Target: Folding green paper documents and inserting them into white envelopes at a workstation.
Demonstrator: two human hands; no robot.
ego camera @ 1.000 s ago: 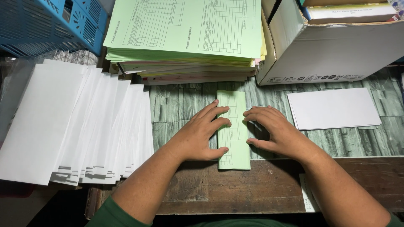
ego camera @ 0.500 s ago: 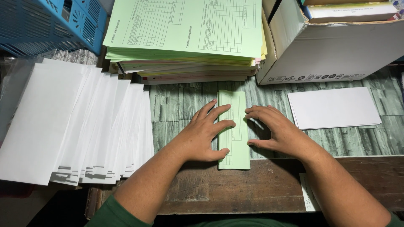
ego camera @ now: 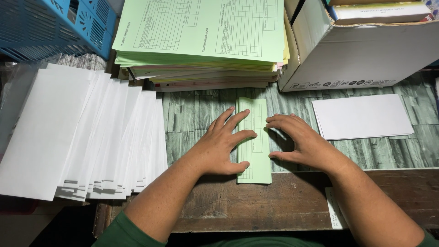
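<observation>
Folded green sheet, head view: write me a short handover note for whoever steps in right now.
Left hand: flat, fingers spread, pressing the left side of the folded green sheet.
Right hand: fingertips at the sheet's right edge, palm arched over the table.
The sheet lies as a narrow strip, lengthwise away from the person.
Done: sheet folded narrow.
Left: it is not in an envelope. A fan of white envelopes lies to the left, a small white envelope pile to the right, and a stack of green forms behind.
</observation>
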